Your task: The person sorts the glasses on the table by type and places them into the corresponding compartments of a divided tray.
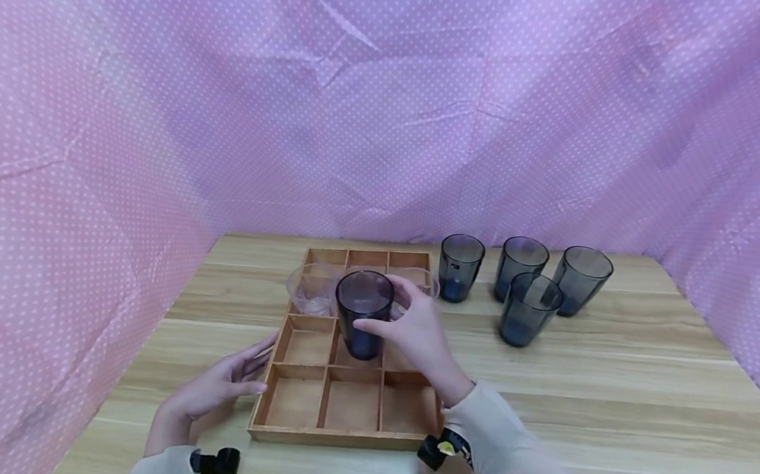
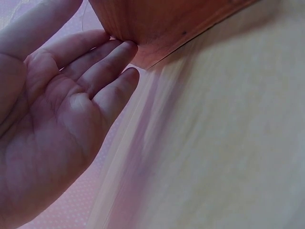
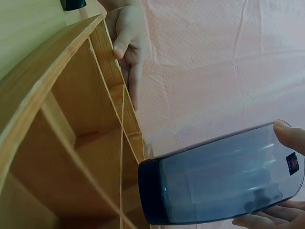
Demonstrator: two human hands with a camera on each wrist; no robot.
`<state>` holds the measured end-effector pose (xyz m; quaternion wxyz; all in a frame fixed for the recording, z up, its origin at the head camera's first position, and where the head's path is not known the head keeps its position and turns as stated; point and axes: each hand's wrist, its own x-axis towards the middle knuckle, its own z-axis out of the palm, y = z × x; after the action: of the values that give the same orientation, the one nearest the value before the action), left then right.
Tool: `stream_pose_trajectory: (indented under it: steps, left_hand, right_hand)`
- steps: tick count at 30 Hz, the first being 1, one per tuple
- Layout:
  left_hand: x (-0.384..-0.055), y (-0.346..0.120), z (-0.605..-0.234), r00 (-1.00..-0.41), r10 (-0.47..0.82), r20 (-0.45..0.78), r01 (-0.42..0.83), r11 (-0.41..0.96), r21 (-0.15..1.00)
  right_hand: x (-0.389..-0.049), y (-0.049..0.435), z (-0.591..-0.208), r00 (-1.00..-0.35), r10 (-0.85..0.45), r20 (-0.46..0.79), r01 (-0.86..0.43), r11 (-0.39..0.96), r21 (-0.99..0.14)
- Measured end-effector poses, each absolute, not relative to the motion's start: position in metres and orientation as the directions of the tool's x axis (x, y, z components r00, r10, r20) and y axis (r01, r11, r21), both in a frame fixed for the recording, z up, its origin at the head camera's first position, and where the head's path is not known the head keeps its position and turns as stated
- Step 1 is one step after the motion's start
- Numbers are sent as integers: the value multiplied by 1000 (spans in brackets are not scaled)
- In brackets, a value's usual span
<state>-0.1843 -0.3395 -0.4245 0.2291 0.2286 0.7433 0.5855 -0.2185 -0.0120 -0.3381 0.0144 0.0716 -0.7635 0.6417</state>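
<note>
A smoky dark glass tumbler [image 1: 363,315] is gripped near its rim by my right hand [image 1: 421,336], thumb on one side and fingers on the other. The tumbler hangs upright over the middle of a divided wooden box [image 1: 340,441]; in the right wrist view its thick base [image 3: 152,191] is close to the dividers, and contact cannot be told. My left hand [image 1: 217,385] touches the box's left side with its fingers extended; the left wrist view shows its fingertips [image 2: 127,47] against the wood. Clear glasses [image 1: 313,288] stand in the box's farther part, partly hidden behind the tumbler and right hand.
Several more dark tumblers [image 1: 529,309] stand upright on the wooden table [image 1: 609,427], right of the box. Front compartments [image 1: 351,406] of the box show bare bottoms. A pink dotted cloth [image 1: 391,116] hangs behind the table and along its sides.
</note>
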Motion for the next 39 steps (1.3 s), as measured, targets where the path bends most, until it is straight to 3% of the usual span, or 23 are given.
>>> stream_pose_trajectory:
  steps: [20, 28, 39]
  left_hand:
    - [-184, -339, -427, -785, 617, -53, 83, 190, 978]
    - [-184, -339, -426, -792, 604, -88, 54, 213, 975]
    - [-184, -339, -426, -804, 584, -114, 51, 259, 965]
  right_hand:
    - [-223, -57, -333, -973, -169, 156, -203, 312, -928]
    - [-226, -71, -339, -962, -210, 173, -225, 256, -940]
    - [-224, -87, -347, -971, -158, 178, -208, 196, -958]
